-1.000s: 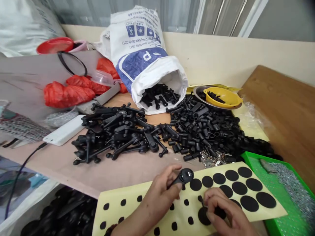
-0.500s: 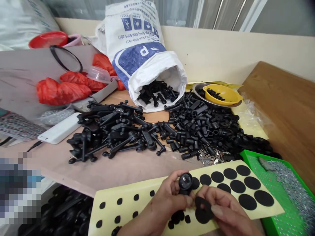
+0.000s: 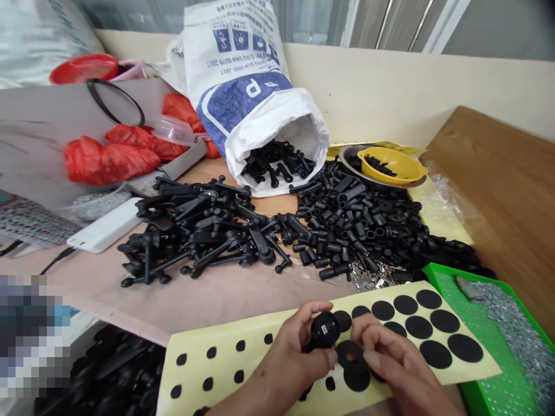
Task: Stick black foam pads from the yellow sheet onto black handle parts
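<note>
At the bottom centre of the frame, the left hand [image 3: 295, 355] curls shut around a black knobbed handle [image 3: 325, 330], round head up. The right hand [image 3: 401, 372] pinches a black round pad [image 3: 348, 351] between thumb and fingers, just beside that head. Half a second ago the pad sat lower and further from it. Both hands hover over a yellow backing sheet [image 3: 243, 355] of black pads. Beyond, black handles [image 3: 203, 231] and black sleeves [image 3: 355, 222] lie piled on the brown table [image 3: 208, 300]. A green tray [image 3: 437, 276] sits lower right, and a white sack [image 3: 255, 98] lies before the cream wall [image 3: 390, 92].

Patch [image 3: 32, 335] btm-left pixelated; green tray [image 3: 459, 300], right hand [image 3: 403, 375] cut by edge
</note>
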`<state>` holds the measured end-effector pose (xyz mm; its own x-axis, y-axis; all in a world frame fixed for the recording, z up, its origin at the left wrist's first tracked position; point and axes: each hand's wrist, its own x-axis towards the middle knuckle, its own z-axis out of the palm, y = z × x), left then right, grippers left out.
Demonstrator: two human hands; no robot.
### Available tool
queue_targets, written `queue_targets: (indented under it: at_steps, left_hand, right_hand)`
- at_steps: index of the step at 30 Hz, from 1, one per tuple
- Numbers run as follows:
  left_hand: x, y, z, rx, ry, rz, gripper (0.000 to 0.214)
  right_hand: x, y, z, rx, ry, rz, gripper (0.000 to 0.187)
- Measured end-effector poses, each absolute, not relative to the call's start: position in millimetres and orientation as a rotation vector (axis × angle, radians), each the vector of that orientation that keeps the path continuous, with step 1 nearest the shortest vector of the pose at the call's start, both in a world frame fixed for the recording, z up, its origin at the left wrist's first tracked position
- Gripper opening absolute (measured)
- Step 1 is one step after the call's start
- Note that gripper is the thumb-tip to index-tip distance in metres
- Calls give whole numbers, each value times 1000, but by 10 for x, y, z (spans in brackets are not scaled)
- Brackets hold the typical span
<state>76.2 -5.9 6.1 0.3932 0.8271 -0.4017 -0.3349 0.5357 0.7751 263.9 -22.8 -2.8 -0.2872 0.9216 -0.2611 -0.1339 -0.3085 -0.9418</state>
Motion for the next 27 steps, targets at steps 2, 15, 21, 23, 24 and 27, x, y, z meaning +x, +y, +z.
queue_targets:
  at_steps: [2,15,21,23,24,27]
  left_hand:
    - [720,-56,39,658,831,776,54]
    - [666,7,26,808,859,570,33]
    - [640,7,41,859,824,502,38]
    - [620,0,35,853,821,531,36]
    - [611,-1,41,856,825,534,35]
    - [594,14,99,879,833,478,33]
  right_hand:
    - [2662,-231,1,-1152,-1154,1686,25]
    - [2711,-209,143,-1146,-1123,1777,30]
    - [2629,-159,91,-1106,-1041,1794,30]
    - [2623,-156,72,-1088,-1045,1801,29]
    - [2622,-155,65,-1079,-1046,1803,28]
    - [2619,-145,65,-1077,-1060,1799,26]
